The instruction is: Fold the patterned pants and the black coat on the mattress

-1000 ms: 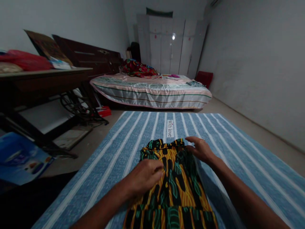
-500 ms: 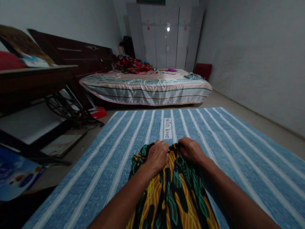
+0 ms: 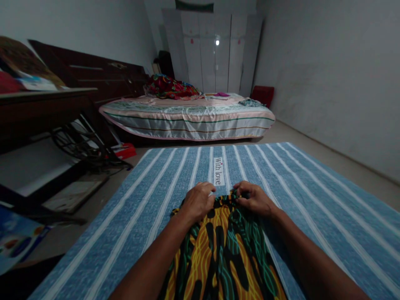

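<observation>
A black, yellow and green patterned garment [image 3: 218, 250] with a gathered elastic waistband lies on a blue, white-striped cloth [image 3: 150, 179], its waistband at the far end. Whether it is trousers or a skirt I cannot tell. My left hand [image 3: 199, 202] is curled over the left part of the waistband, its index finger and thumb slightly apart at the tips. At the right part, my right hand [image 3: 253, 199] pinches the waistband between thumb and fingers. A short stretch of gathered band shows between the two hands. The garment's lower end runs out of view towards me.
A printed "With love" label [image 3: 219, 171] is on the striped cloth beyond my hands. Farther off stands a bed [image 3: 187, 118] with a red floral blanket [image 3: 171, 86]. A dark sewing-machine table [image 3: 46, 98] is at the left, a wall [image 3: 328, 79] at the right.
My left hand has shifted slightly left and its index finger and thumb have parted. The right hand's fingers have loosened into a pinch. More of the waistband shows between the hands.
</observation>
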The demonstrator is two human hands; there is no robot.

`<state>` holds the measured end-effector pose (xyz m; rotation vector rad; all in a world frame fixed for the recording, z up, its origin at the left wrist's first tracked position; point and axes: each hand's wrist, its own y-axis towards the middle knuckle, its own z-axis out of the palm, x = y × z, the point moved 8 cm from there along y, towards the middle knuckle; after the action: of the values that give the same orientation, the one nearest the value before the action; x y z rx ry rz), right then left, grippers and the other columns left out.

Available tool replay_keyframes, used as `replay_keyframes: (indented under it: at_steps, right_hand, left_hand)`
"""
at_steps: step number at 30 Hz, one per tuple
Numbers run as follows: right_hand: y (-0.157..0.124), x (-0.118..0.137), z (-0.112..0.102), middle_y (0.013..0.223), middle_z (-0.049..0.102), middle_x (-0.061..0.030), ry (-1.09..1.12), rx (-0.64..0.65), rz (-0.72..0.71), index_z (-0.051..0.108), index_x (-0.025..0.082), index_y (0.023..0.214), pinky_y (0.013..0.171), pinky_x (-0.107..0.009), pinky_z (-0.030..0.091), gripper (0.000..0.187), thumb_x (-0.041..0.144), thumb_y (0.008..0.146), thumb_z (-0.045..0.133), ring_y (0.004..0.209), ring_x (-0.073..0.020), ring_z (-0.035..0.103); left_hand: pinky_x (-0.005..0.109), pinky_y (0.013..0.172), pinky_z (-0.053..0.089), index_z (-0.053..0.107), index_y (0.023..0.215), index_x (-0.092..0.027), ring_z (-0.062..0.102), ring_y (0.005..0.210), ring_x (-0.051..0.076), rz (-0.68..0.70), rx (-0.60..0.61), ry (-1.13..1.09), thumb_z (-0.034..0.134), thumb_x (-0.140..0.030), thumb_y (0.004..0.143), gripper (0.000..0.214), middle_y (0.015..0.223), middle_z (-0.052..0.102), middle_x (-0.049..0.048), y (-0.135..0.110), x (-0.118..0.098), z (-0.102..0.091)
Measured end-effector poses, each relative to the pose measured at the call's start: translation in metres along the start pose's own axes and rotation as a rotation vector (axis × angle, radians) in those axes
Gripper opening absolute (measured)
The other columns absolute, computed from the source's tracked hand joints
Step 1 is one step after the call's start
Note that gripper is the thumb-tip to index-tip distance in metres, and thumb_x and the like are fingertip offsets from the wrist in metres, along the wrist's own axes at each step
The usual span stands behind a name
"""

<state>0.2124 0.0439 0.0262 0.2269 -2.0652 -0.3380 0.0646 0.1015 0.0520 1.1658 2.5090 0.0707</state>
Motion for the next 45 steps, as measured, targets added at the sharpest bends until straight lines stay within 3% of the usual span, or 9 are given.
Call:
replay_keyframes:
  at_steps: [7,12,18,24,28,33,40,45]
  right_hand:
    - [0.000,0.001,-0.004,0.099,0.061,-0.0070,0.100,0.063,0.056,0.057,0.019,0.067,0.088,-0.035,0.040,0.007,0.022,0.068,0.063,0.103,-0.0225,0.055]
    - [0.001,-0.004,-0.002,0.101,0.061,-0.0069,0.157,0.090,0.144,0.059,0.017,0.064,0.079,-0.033,0.043,0.016,0.029,0.066,0.070,0.087,-0.0195,0.058]
    - [0.001,-0.006,-0.003,0.081,0.063,-0.0031,0.149,0.019,0.159,0.067,0.019,0.076,0.071,-0.029,0.044,0.018,0.036,0.073,0.066,0.079,-0.0180,0.058]
    - [0.000,-0.022,-0.007,0.072,0.065,-0.0016,0.323,-0.109,0.326,0.067,0.018,0.077,0.062,-0.027,0.043,0.024,0.037,0.063,0.072,0.066,-0.0152,0.058]
    - [-0.001,-0.032,-0.010,0.066,0.064,-0.0007,0.446,-0.203,0.377,0.066,0.017,0.073,0.057,-0.025,0.042,0.026,0.036,0.059,0.075,0.059,-0.0124,0.055]
    - [-0.001,-0.039,-0.011,0.059,0.062,0.0004,0.494,-0.269,0.395,0.065,0.017,0.070,0.055,-0.024,0.041,0.025,0.034,0.056,0.076,0.054,-0.0113,0.054]
    - [0.000,-0.039,-0.008,0.049,0.055,0.0034,0.452,-0.237,0.422,0.064,0.017,0.069,0.046,-0.022,0.035,0.022,0.034,0.057,0.072,0.045,-0.0088,0.046]
    - [0.001,-0.038,-0.006,0.055,0.057,0.0028,0.368,-0.203,0.419,0.065,0.017,0.069,0.047,-0.022,0.034,0.019,0.033,0.061,0.069,0.048,-0.0084,0.046]
  left_hand:
    - [0.030,0.076,0.043,0.066,0.089,-0.019,0.060,0.088,0.021,0.033,0.169,0.052,0.052,-0.015,0.076,0.019,0.090,0.067,0.0047,0.001,-0.009,0.008]
    - [0.028,0.072,0.041,0.066,0.080,-0.020,0.060,0.085,0.020,0.028,0.188,0.088,0.049,-0.014,0.076,0.019,0.085,0.066,0.0040,-0.003,-0.011,0.004]
    - [0.025,0.064,0.037,0.062,0.074,-0.019,0.058,0.075,0.017,0.006,0.112,-0.007,0.048,-0.014,0.071,0.016,0.077,0.063,0.0024,-0.001,-0.009,-0.002]
    - [0.023,0.055,0.033,0.059,0.073,-0.019,0.056,0.063,0.015,-0.088,0.134,-0.122,0.046,-0.013,0.070,0.015,0.066,0.061,-0.0002,-0.002,-0.007,-0.004]
    - [0.023,0.058,0.034,0.061,0.080,-0.019,0.057,0.067,0.016,-0.080,0.152,-0.119,0.046,-0.012,0.070,0.019,0.071,0.063,0.0008,-0.002,-0.010,-0.004]
    - [0.026,0.068,0.037,0.065,0.088,-0.019,0.060,0.080,0.018,-0.038,0.134,-0.078,0.051,-0.028,0.079,0.019,0.086,0.067,0.0039,-0.001,-0.017,-0.002]
    - [0.025,0.063,0.034,0.064,0.073,-0.020,0.059,0.074,0.017,-0.043,0.220,-0.010,0.052,-0.029,0.080,0.017,0.075,0.065,0.0017,-0.004,-0.021,0.004]
    - [0.023,0.058,0.031,0.058,0.068,-0.019,0.056,0.067,0.014,-0.025,0.260,-0.039,0.055,-0.022,0.074,0.008,0.069,0.061,-0.0012,-0.006,-0.028,0.002]
